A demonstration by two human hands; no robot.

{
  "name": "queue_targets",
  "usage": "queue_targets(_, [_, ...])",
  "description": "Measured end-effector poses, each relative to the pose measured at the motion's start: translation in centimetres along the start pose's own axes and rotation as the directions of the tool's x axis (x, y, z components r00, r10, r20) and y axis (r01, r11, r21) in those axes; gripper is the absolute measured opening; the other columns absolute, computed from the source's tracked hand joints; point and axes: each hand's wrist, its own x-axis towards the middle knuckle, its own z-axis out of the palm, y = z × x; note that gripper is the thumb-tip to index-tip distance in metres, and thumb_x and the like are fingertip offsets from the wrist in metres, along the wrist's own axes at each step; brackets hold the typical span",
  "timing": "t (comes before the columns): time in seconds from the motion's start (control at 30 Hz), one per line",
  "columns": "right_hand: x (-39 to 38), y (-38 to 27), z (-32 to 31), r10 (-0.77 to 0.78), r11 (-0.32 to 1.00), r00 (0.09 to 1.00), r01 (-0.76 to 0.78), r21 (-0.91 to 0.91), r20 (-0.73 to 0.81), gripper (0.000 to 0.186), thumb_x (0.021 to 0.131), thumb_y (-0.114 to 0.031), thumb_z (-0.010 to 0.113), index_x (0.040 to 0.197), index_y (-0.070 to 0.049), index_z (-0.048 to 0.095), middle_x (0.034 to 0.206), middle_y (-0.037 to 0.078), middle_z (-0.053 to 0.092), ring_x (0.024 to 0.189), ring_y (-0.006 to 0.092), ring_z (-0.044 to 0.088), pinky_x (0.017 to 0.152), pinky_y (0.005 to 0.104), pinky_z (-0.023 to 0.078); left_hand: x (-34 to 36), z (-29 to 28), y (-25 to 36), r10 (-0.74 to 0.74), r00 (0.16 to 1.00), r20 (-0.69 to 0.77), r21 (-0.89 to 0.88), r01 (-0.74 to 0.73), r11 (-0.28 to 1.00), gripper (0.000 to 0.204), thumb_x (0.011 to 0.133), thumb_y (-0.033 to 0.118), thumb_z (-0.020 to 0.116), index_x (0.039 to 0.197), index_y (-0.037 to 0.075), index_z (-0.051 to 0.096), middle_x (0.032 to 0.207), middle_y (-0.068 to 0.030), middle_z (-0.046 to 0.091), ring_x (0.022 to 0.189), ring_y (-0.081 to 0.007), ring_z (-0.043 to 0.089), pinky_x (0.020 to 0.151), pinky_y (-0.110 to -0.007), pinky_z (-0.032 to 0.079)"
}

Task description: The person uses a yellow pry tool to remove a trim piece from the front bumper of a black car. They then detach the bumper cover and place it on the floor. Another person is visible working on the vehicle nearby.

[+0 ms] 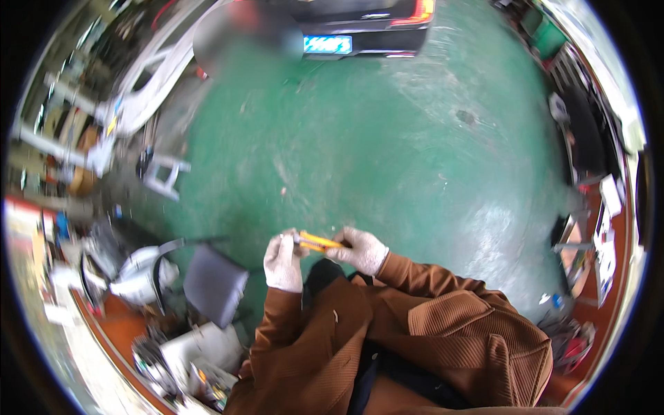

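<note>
One yellow-handled pliers-like tool point(318, 239): the gloved right hand point(362, 250) grasps the handles point(333, 243), the gloved left hand point(282, 263) its opposite end.

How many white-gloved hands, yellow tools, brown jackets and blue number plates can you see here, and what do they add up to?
White-gloved hands: 2
Yellow tool, held between them: 1
Brown jacket: 1
Blue number plate: 1
Total: 5

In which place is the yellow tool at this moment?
In the head view, the yellow tool is just below the picture's middle, between the gloved left hand and the gloved right hand, above the green floor.
</note>
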Motion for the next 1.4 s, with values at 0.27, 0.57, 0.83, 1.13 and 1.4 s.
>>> queue_targets(0.27, [10.7, 3.5, -14.2, 0.207, 0.972, 0.978, -0.206, 0.117, 0.002, 0.041, 0.097, -0.043, 0.069, 0.113, -0.005, 0.068, 0.088, 0.009, 0.071, 0.083, 0.0215, 0.068, 0.079, 0.0355, 0.055, 20.8, 11.7, -9.6, -0.386, 0.857, 0.34, -0.029, 0.42, 0.907, 0.026, 0.105, 0.022, 0.057, 0.113, 0.0, 0.068, 0.11, -0.0162, 0.072, 0.1, -0.0304, 0.07, 0.086, -0.042, 0.058])
queue_targets(0.57, [28.6, -1.1, -27.0, 0.108, 0.986, 0.963, -0.136, -0.1, -0.245, 0.039, 0.095, -0.039, 0.071, 0.114, -0.005, 0.067, 0.092, 0.018, 0.072, 0.086, 0.0321, 0.071, 0.081, 0.0409, 0.056, 41.8, 28.0, -2.9, -0.507, 0.687, 0.52, -0.202, 0.676, 0.709, 0.073, 0.106, 0.062, 0.041, 0.13, -0.004, 0.062, 0.126, -0.026, 0.067, 0.121, -0.0383, 0.062, 0.109, -0.05, 0.048])
queue_targets(0.83, [54.2, -5.2, -33.1, -0.003, 0.987, 1.0, 0.001, -0.158, -0.017, 0.036, 0.096, -0.037, 0.07, 0.107, -0.003, 0.065, 0.084, 0.018, 0.068, 0.078, 0.0334, 0.069, 0.071, 0.042, 0.054, 61.6, 27.5, 5.5, -0.379, 0.806, 0.454, -0.47, 0.578, 0.667, 0.101, 0.101, 0.076, 0.03, 0.154, -0.009, 0.033, 0.148, -0.0317, 0.046, 0.144, -0.0433, 0.04, 0.124, -0.054, 0.028])
queue_targets(1.13, [80.4, -17.3, -32.7, -0.112, 0.967, 0.876, 0.205, -0.152, 0.468, 0.032, 0.094, -0.033, 0.071, 0.107, -0.005, 0.065, 0.09, 0.018, 0.067, 0.084, 0.0344, 0.068, 0.076, 0.0419, 0.054, 78.7, 21.7, 14.9, -0.18, 0.976, 0.122, -0.629, 0.216, 0.747, 0.117, 0.092, 0.082, 0.046, 0.16, -0.008, 0.017, 0.151, -0.0313, 0.046, 0.139, -0.0426, 0.045, 0.123, -0.053, 0.029])
queue_targets(1.4, [104.8, -22.4, -22.7, -0.002, 0.968, 0.764, 0.163, -0.19, 0.645, 0.03, 0.096, -0.031, 0.071, 0.109, -0.005, 0.065, 0.094, 0.02, 0.07, 0.086, 0.0323, 0.071, 0.078, 0.0413, 0.053, 97.2, 8.1, 16.2, -0.14, 0.986, -0.089, -0.806, 0.012, 0.592, 0.107, 0.094, 0.081, 0.042, 0.155, -0.007, 0.035, 0.137, -0.0274, 0.06, 0.125, -0.0401, 0.056, 0.114, -0.051, 0.039])
